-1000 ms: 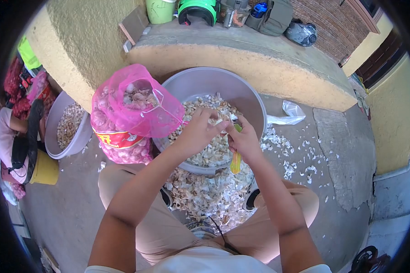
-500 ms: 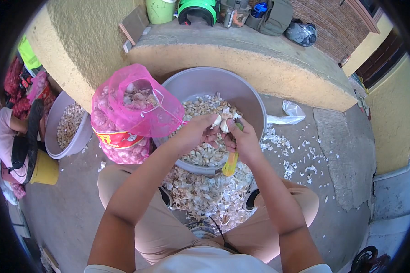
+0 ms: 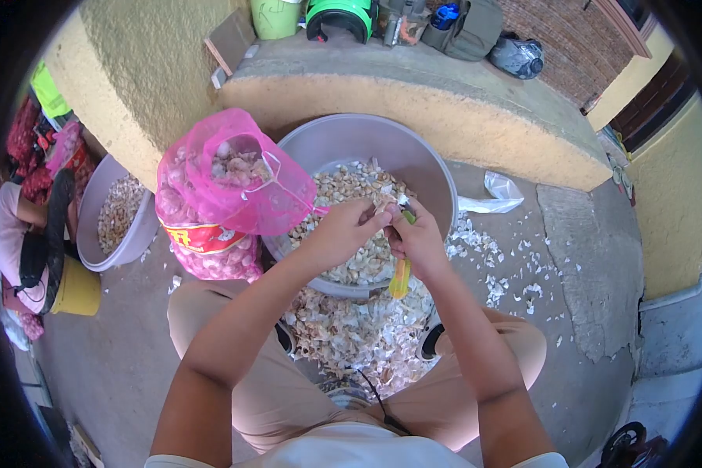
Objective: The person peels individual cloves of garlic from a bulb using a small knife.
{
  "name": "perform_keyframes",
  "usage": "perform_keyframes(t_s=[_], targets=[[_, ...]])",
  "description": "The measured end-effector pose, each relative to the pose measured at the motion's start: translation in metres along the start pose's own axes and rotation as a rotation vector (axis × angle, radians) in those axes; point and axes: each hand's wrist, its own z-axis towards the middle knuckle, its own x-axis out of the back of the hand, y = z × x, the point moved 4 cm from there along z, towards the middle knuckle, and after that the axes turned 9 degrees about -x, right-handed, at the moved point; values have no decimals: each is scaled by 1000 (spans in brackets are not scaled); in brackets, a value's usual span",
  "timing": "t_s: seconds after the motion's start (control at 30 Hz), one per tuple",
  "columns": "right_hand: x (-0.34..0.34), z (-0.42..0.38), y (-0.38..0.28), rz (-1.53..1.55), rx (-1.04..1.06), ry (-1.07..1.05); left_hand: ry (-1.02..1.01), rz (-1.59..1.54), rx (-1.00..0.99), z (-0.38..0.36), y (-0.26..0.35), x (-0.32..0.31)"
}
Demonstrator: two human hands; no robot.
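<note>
My left hand (image 3: 349,234) is closed, pinching a garlic bulb (image 3: 384,203) with papery skin that is mostly covered by the fingers. Close against it, my right hand (image 3: 418,243) grips what looks like a small knife (image 3: 399,281); its yellow and green handle sticks out below the palm, and I cannot make out the blade. Both hands meet above a large grey tub (image 3: 437,168) that holds many loose garlic cloves (image 3: 351,183). Left of the tub stands a pink mesh bag (image 3: 203,175) full of garlic bulbs, its opening leaning over the rim.
Garlic skins (image 3: 359,331) are heaped between my feet, with more scattered to the right. A plastic bag (image 3: 501,191) lies beside the tub. At left, a person (image 3: 23,242) sits by another tub (image 3: 136,226). Behind, a concrete ledge (image 3: 413,101) carries a green helmet (image 3: 340,17) and a backpack (image 3: 476,31).
My left hand has shifted right and its thumb now lies over the garlic, covering more of it. The knife handle has swung slightly right with my right hand.
</note>
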Motion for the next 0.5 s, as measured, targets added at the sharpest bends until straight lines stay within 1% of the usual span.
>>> perform_keyframes(t_s=[0.07, 0.17, 0.27, 0.37, 0.47, 0.5], targets=[[0, 1, 2, -29, 13, 21, 26, 101, -83, 0, 2, 1], [-3, -3, 3, 67, -52, -21, 75, -389, 109, 0, -18, -6], [-5, -4, 3, 8, -15, 73, 20, -285, 85, -1, -8, -2], [-4, -3, 2, 14, 10, 34, 34, 2, -38, -4, 10, 0], [-5, -4, 5, 93, -7, -10, -11, -358, 148, -3, 10, 1], [-5, -4, 5, 107, -12, -15, -32, -330, 134, -2, 10, 2]])
